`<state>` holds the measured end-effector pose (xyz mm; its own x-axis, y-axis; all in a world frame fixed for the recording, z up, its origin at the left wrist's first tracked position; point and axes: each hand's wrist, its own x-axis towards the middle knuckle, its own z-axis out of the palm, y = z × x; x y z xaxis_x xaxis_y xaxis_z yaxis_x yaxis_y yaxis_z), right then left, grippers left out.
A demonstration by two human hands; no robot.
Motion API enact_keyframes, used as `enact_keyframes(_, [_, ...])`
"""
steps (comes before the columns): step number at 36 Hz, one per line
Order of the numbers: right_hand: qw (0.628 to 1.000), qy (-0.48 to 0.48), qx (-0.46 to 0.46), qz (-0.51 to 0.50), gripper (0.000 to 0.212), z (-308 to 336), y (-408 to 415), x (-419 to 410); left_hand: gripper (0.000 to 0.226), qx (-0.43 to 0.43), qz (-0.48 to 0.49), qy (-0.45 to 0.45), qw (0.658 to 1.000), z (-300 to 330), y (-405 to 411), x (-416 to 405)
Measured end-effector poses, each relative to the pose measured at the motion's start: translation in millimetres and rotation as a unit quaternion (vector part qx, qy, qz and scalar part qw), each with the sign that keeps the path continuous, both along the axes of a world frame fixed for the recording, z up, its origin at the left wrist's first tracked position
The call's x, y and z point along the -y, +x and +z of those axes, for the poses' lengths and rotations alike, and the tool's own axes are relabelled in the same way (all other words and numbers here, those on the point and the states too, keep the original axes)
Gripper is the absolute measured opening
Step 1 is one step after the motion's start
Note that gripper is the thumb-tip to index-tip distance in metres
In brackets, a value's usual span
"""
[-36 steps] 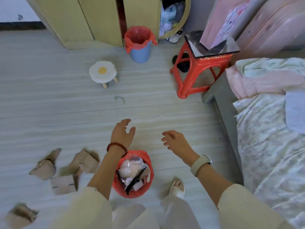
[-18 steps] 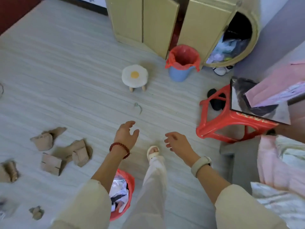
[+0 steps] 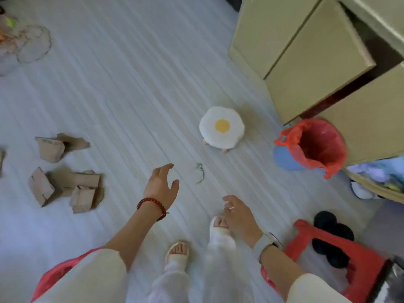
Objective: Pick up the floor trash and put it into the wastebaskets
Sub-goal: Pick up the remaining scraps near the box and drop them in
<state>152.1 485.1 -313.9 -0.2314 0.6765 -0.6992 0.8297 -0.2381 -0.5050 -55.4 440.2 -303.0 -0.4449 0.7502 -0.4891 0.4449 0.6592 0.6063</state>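
Note:
Torn cardboard pieces and another scrap lie on the pale floor at the left. A small grey curved object lies on the floor just ahead of my hands. My left hand, with a red bead bracelet, hovers over the floor with relaxed fingers and holds nothing. My right hand hangs above my right foot, fingers loosely curled and empty. A blue wastebasket with a red liner stands empty beside the cabinet. A second red-lined basket shows partly under my left sleeve.
A fried-egg stool stands mid-floor. A yellow-green cabinet fills the top right. A red plastic stool and black slippers sit at the right. Clear plastic bags lie at the top left.
The view has swung left and forward as I step. The full red basket has slid back under my left arm, and the cardboard and the grey object appear closer. Both hands stay empty.

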Motion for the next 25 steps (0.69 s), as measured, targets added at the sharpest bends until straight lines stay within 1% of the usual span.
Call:
enact_keyframes(4, [0.987, -0.003, 0.064, 0.146, 0.041, -105, -9, -54, 0.054, -0.025, 0.059, -0.035, 0.997, -104, -9, -15])
enact_keyframes(5, [0.978, 0.008, 0.08, 0.193, 0.045, -136, -10, -66, 0.054, -0.031, 0.071, -0.042, 0.996, -136, -10, -17])
enact_keyframes(7, [0.948, 0.031, 0.114, 0.296, 0.05, -202, -13, -90, 0.055, -0.035, 0.094, -0.07, 0.993, -205, -9, -19])
enact_keyframes(9, [0.917, 0.041, 0.15, 0.367, 0.049, -261, -17, -107, 0.058, -0.03, 0.109, -0.119, 0.987, -271, -2, -16])
enact_keyframes(12, [0.894, 0.06, 0.182, 0.405, 0.036, -338, -27, -122, 0.066, -0.017, 0.142, -0.167, 0.976, -362, 11, -6])
enact_keyframes(14, [0.879, 0.092, 0.184, 0.43, 0.035, -387, -36, -129, 0.073, -0.025, 0.156, -0.175, 0.972, -417, 16, -1])
enact_keyframes(16, [0.863, 0.128, 0.168, 0.459, 0.046, -433, -45, -138, 0.079, -0.038, 0.142, -0.197, 0.969, -467, 17, 3])
enact_keyframes(19, [0.813, 0.154, 0.182, 0.531, 0.084, -493, -61, -154, 0.085, -0.061, 0.102, -0.249, 0.961, -528, 17, 13])
enact_keyframes(20, [0.797, 0.154, 0.192, 0.551, 0.093, -509, -66, -159, 0.088, -0.079, 0.087, -0.263, 0.958, -544, 17, 16])
enact_keyframes(21, [0.785, 0.151, 0.198, 0.568, 0.098, -523, -70, -162, 0.09, -0.1, 0.072, -0.27, 0.955, -558, 18, 19])
enact_keyframes(23, [0.771, 0.15, 0.2, 0.586, 0.101, -545, -76, -164, 0.095, -0.136, 0.059, -0.272, 0.951, -577, 21, 25])
enact_keyframes(25, [0.782, 0.181, 0.185, 0.567, 0.095, -549, -76, -168, 0.099, -0.15, 0.049, -0.267, 0.951, -583, 24, 24])
